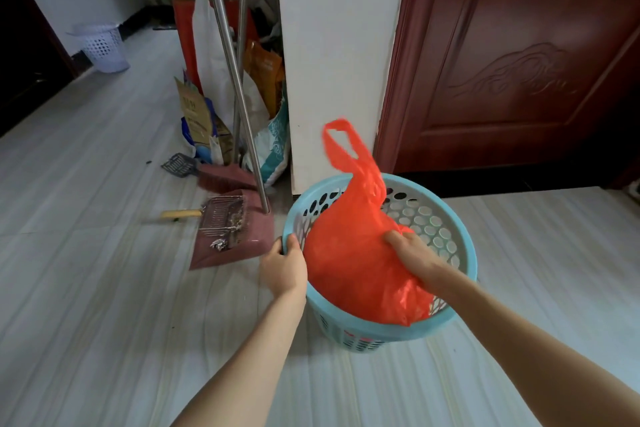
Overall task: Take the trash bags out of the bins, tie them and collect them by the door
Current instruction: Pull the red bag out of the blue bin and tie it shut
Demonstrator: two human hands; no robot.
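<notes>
A light blue perforated bin (446, 321) stands on the tiled floor in front of a white pillar. An orange-red plastic trash bag (349, 263) fills it, with one loop handle sticking up above the rim. My left hand (284, 267) grips the bin's left rim. My right hand (412, 253) is closed on the bag's upper right side, bunching the plastic. A second bin (104, 47), white and perforated, stands far off at the left by a dark doorway; its contents cannot be seen.
A dark red wooden door (512, 62) is right behind the bin. Left of the bin lie a pink dustpan (232, 236), a broom head (225, 180) with steel poles (235, 80), and several paper and plastic sacks (242, 97) against the pillar (336, 45).
</notes>
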